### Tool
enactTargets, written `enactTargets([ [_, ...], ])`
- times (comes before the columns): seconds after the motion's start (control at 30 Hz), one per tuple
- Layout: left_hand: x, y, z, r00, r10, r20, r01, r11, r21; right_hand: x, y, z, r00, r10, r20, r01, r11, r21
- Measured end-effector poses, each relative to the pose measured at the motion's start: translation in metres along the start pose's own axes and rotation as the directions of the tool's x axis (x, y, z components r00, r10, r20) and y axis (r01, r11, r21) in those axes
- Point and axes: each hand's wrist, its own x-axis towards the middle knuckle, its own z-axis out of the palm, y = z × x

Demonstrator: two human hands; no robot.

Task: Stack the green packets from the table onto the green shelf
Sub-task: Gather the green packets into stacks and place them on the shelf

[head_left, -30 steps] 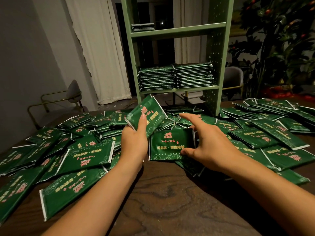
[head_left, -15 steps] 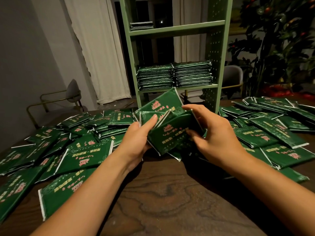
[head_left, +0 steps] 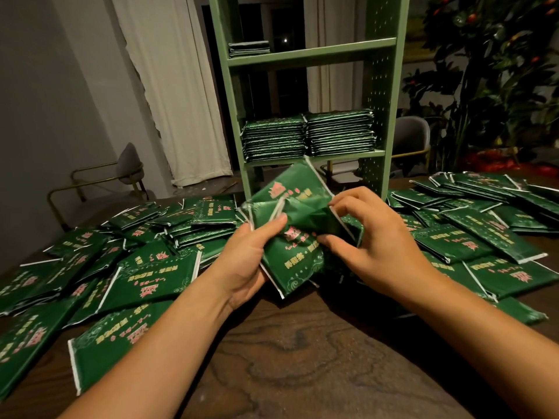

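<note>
Both hands now hold one bunch of packets (head_left: 290,234) above the desk (head_left: 302,373): left grip (head_left: 246,261) clasps underneath, right grip (head_left: 375,240) pinches a newly added packet.

Both forearms forward, left hand (head_left: 248,261) and right hand (head_left: 373,247) curled, gripping.

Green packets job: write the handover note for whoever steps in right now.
Left hand: grips a bunch of packets above the table.
Right hand: pinches the same bunch from the right.
Done: two stacks side by side on the shelf, lower board; a small stack on the board above.
Left: shelve the held bunch, then the many loose packets spread across the table on both sides.
</note>
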Motion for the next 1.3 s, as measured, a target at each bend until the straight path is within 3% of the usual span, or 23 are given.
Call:
enactTargets([
  [0.13,0.007,0.010,-0.009,0.989,0.078,-0.128,-0.093,0.988,-0.121,0.002,0.001,-0.002,0.981,0.189,-0.044,-0.189,0.982,0.017],
  [0.23,0.002,0.014,-0.009,0.995,0.044,-0.095,-0.056,0.990,-0.130,0.003,0.000,-0.003,0.935,0.355,0.028,-0.354,0.920,0.165],
  [0.3,-0.002,0.013,-0.005,0.998,0.027,-0.056,-0.032,0.996,-0.088,0.005,-0.002,-0.004,0.917,0.389,0.088,-0.398,0.881,0.254],
  [0.43,-0.003,0.013,-0.001,0.992,0.058,-0.113,-0.067,0.994,-0.084,0.004,-0.003,-0.004,0.917,0.392,0.075,-0.397,0.879,0.264],
  [0.6,0.000,0.012,-0.005,0.962,0.166,-0.218,-0.147,0.984,0.104,0.001,-0.003,-0.004,0.927,0.368,0.069,-0.374,0.906,0.200],
  [0.67,-0.002,0.013,-0.005,0.967,0.187,-0.171,-0.168,0.978,0.123,0.002,-0.004,-0.005,0.934,0.355,0.045,-0.358,0.920,0.161],
  [0.8,-0.007,0.003,0.001,0.972,0.233,-0.002,-0.215,0.901,0.376,0.000,-0.003,0.001,0.937,0.347,0.031,-0.347,0.922,0.173],
  [0.93,-0.007,0.003,-0.004,0.959,0.280,0.031,-0.267,0.867,0.420,0.003,-0.005,-0.001,0.952,0.306,-0.007,-0.303,0.946,0.114],
  [1.03,-0.009,0.010,-0.011,0.962,0.270,0.032,-0.253,0.843,0.475,0.003,-0.010,-0.004,0.949,0.285,0.138,-0.313,0.911,0.268],
  [1.1,-0.008,0.010,-0.009,0.961,0.274,-0.041,-0.212,0.824,0.525,-0.001,-0.013,0.002,0.953,0.237,0.188,-0.287,0.906,0.312],
  [1.2,0.002,0.006,-0.009,0.898,0.363,-0.248,-0.174,0.811,0.559,-0.005,-0.025,0.014,0.970,0.197,0.139,-0.217,0.965,0.146],
  [1.3,0.005,0.003,-0.008,0.847,0.355,-0.396,-0.138,0.867,0.479,-0.009,-0.034,0.025,0.959,0.157,0.236,-0.180,0.981,0.078],
])
